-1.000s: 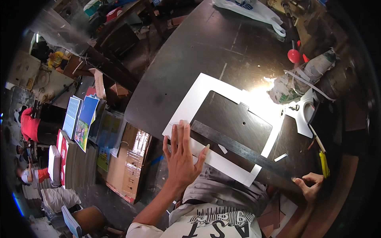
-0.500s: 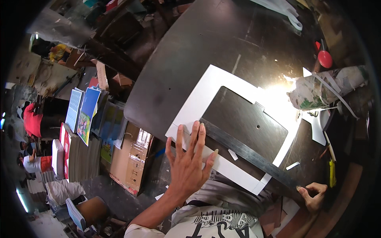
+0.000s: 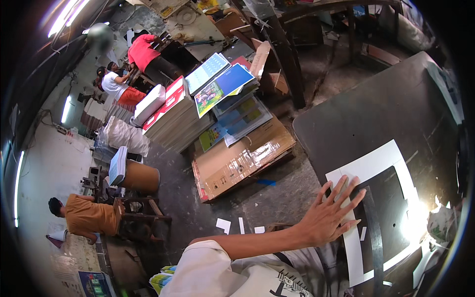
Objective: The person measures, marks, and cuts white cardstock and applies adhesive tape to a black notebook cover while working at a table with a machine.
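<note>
White card frame (image 3: pixel 368 166) under spread left hand (image 3: pixel 326 218) — fingers flat, gripping nothing, black table (image 3: pixel 376 109) — right hand out of sight

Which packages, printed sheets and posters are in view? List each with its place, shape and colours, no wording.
Flat cardboard carton: on the floor left of the dark table, brown, taped.
Printed sheets: atop a tall paper stack behind the carton, blue, white and green.
White wrapped bundle: floor, left of the stack.
White card frame: on the table, under the left hand.
</note>
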The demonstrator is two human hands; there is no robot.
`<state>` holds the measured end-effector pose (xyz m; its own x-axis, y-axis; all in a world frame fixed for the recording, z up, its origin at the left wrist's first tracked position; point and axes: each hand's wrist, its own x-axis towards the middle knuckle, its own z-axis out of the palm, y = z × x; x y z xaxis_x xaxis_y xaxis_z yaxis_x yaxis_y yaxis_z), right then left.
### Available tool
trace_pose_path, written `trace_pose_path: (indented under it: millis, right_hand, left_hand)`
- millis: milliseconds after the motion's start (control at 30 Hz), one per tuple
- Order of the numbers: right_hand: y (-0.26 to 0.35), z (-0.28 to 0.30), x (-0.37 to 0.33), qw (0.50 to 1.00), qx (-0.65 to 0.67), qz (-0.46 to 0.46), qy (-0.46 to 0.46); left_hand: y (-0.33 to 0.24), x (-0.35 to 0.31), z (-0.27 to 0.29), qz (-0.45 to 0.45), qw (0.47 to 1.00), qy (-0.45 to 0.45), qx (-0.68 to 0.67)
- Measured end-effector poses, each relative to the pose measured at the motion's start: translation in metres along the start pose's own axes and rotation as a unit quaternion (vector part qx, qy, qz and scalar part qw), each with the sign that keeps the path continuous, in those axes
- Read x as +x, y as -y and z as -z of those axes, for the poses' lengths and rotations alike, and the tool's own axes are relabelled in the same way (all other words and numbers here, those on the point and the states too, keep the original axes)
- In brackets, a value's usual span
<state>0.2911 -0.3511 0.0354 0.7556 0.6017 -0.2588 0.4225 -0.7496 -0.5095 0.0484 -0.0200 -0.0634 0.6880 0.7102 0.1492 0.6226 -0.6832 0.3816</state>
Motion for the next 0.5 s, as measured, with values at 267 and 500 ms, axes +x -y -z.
trace_pose_path:
  millis: [267, 500]
  right_hand:
    - [-0.025, 0.015, -0.002, 0.982, 0.03, 0.04, -0.18]
    - [-0.076, 0.007, -0.008, 0.991, -0.011, -0.011, -0.134]
  left_hand:
    - [-0.044, 0.011, -0.001, 0.021, 0.999, 0.013, -0.045]
    - [-0.014, 0.004, 0.022, -0.021, 0.986, -0.095, -0.134]
